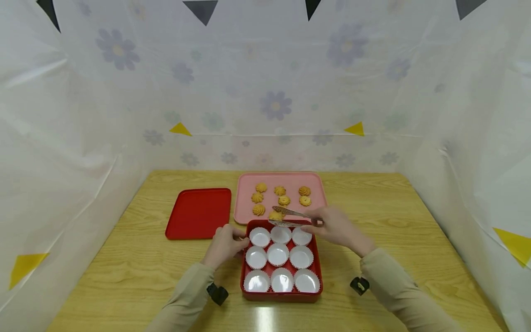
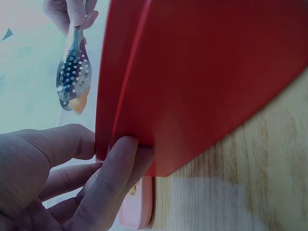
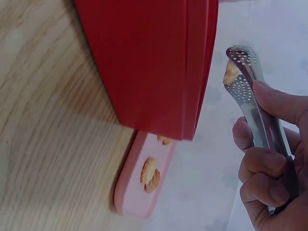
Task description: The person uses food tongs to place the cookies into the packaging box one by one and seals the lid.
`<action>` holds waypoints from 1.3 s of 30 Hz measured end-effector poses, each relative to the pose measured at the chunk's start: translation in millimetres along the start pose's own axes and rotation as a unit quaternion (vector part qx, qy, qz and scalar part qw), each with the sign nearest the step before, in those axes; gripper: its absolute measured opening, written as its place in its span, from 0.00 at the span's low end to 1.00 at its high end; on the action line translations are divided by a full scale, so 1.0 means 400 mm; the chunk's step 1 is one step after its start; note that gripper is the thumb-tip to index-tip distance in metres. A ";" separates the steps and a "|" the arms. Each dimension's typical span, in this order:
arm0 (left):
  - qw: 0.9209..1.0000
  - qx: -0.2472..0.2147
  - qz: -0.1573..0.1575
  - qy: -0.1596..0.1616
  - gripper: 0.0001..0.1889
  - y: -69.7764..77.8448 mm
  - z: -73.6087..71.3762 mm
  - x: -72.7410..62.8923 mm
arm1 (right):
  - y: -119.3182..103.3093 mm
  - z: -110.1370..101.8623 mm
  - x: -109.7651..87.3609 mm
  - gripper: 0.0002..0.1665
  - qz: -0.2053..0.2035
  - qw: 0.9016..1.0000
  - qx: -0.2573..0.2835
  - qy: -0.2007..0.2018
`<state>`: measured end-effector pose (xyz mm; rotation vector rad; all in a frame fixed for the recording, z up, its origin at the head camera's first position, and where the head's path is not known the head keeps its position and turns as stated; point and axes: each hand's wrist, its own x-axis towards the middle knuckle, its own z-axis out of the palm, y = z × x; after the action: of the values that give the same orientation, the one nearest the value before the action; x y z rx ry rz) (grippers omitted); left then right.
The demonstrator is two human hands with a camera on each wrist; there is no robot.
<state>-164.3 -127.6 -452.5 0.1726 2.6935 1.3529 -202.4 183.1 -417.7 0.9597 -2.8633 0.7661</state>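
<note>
My right hand (image 1: 333, 226) grips metal tongs (image 3: 257, 103) with perforated tips. A golden cookie (image 3: 231, 73) sits between those tips, also visible in the left wrist view as a cookie (image 2: 79, 102) below the perforated metal. In the head view the tongs are over the far edge of a red box (image 1: 280, 297). Several white fluted paper cups (image 1: 278, 254) stand in rows inside the box, with nothing visible in them. My left hand (image 1: 226, 244) holds the box's left side near the far corner, its fingers (image 2: 122, 154) against the wall and rim.
Behind the box lies a pink tray (image 1: 244, 184) with several piped cookies (image 1: 280, 190). A flat red lid (image 1: 199, 212) rests on the wooden table (image 1: 137, 272) to the left. White flowered sheeting (image 1: 274, 152) encloses the table at the back and sides.
</note>
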 end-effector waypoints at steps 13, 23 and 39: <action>1.000 -0.008 -0.001 -0.003 0.06 -0.001 0.001 -0.002 | -0.042 0.041 0.018 0.06 -0.024 0.998 -0.011 -0.059; 1.000 -0.010 0.002 -0.003 0.06 -0.004 0.001 0.000 | -0.066 0.062 0.034 0.17 -0.017 0.997 -0.041 -0.069; 1.000 -0.023 -0.006 -0.007 0.07 -0.001 0.000 -0.002 | -0.073 0.079 0.050 0.15 -0.029 0.995 -0.048 -0.077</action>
<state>-163.5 -127.9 -452.8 0.1623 2.6455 1.4026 -197.9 137.2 -429.2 1.1306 -2.9544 0.5666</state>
